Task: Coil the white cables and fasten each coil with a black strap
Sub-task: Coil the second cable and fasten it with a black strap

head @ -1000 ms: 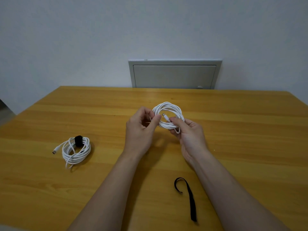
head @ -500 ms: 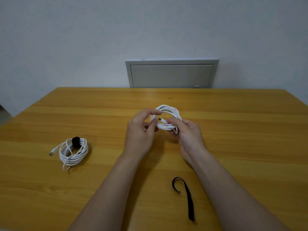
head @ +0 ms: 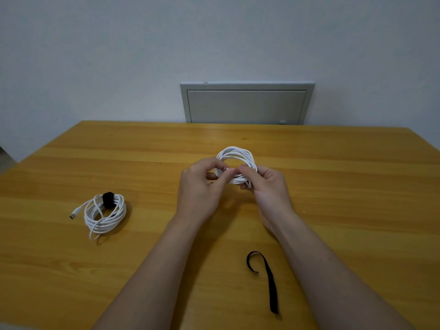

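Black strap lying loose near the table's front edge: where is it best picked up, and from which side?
Probably at the hooked far end of the black strap, pinched from above: that bend seems to arch off the table, while the straight tail lies flat. The right hand is nearer, though it and the left hand hold the white coil.
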Demonstrator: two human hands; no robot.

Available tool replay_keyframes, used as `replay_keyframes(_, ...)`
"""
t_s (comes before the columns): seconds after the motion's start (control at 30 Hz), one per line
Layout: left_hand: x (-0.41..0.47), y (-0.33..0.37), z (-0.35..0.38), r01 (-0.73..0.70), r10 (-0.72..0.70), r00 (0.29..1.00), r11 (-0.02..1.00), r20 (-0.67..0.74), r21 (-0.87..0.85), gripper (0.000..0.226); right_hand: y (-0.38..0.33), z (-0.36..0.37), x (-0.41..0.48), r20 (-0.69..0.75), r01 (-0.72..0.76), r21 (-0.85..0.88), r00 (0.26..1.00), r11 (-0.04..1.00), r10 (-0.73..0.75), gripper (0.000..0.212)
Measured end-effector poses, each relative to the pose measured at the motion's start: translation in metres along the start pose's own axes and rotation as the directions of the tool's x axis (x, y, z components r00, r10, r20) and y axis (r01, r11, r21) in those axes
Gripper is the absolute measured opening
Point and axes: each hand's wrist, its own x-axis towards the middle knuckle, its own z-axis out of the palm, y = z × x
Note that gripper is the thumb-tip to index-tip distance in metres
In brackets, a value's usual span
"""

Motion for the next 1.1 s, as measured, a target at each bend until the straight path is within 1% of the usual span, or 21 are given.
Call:
replay_keyframes(0.1,-0.001,0.001,0.003,0.076,-0.075,0.997,0.991,0.017,-0.111,0.01,0.0,0.0,0.0,-0.019,-0.02,0.016,1.0,1.0,0.02,0.016)
replay_keyframes(0.2,-0.002,0.001,0.005,0.116,-0.112,0.993,0.972,0.03,-0.205,0.01,0.0,-0.002,0.001,-0.033,-0.055,-0.014,0.998,0.998,0.055,0.019)
replay_keyframes(0.33,-0.002,0.0,0.006,0.136,-0.134,0.991,0.963,0.024,-0.233,0.013,0.0,-0.002,0.0,-0.025,-0.083,0.01,0.996,0.996,0.084,0.02)
replay_keyframes(0.47,-0.002,-0.002,0.007,0.103,-0.1,0.995,0.975,0.029,-0.197,0.015,-0.001,-0.002,0.0,-0.01,-0.106,0.057,0.994,0.993,0.107,0.021)
replay_keyframes(0.6,-0.001,-0.001,0.005,0.088,-0.089,0.996,0.968,0.008,-0.237,0.015,-0.001,-0.002,0.0,0.031,-0.125,0.081,0.992,0.989,0.123,0.019)
replay_keyframes(0.73,-0.001,-0.001,0.007,0.152,-0.158,0.987,0.929,0.01,-0.338,0.016,-0.002,-0.001,0.0,0.03,-0.155,0.136,0.988,0.978,0.152,0.015)
replay_keyframes(0.8,-0.003,0.0,0.01,0.202,-0.195,0.979,0.909,0.056,-0.364,0.015,-0.003,-0.003,0.001,0.009,-0.181,0.141,0.983,0.973,0.182,0.014)
replay_keyframes(0.87,-0.004,0.002,0.011,0.218,-0.19,0.975,0.913,0.112,-0.344,0.014,-0.005,-0.007,0.001,0.014,-0.201,0.109,0.98,0.974,0.2,0.021)
replay_keyframes(0.9,-0.005,0.004,0.011,0.212,-0.178,0.975,0.92,0.133,-0.328,0.014,-0.006,-0.008,0.0,0.032,-0.2,0.075,0.98,0.977,0.198,0.029)
replay_keyframes(0.97,-0.005,0.007,0.009,0.228,-0.175,0.969,0.909,0.176,-0.35,0.016,-0.008,-0.01,-0.001,0.055,-0.169,-0.033,0.984,0.985,0.171,0.041)
replay_keyframes(1.03,-0.005,0.007,0.007,0.263,-0.183,0.957,0.874,0.223,-0.41,0.019,-0.01,-0.008,-0.004,0.034,-0.098,-0.155,0.994,0.983,0.104,0.036)
replay_keyframes(1.1,-0.004,0.008,0.006,0.289,-0.191,0.949,0.841,0.249,-0.457,0.023,-0.01,-0.006,-0.006,-0.017,-0.001,-0.241,1.0,0.971,-0.003,0.032)
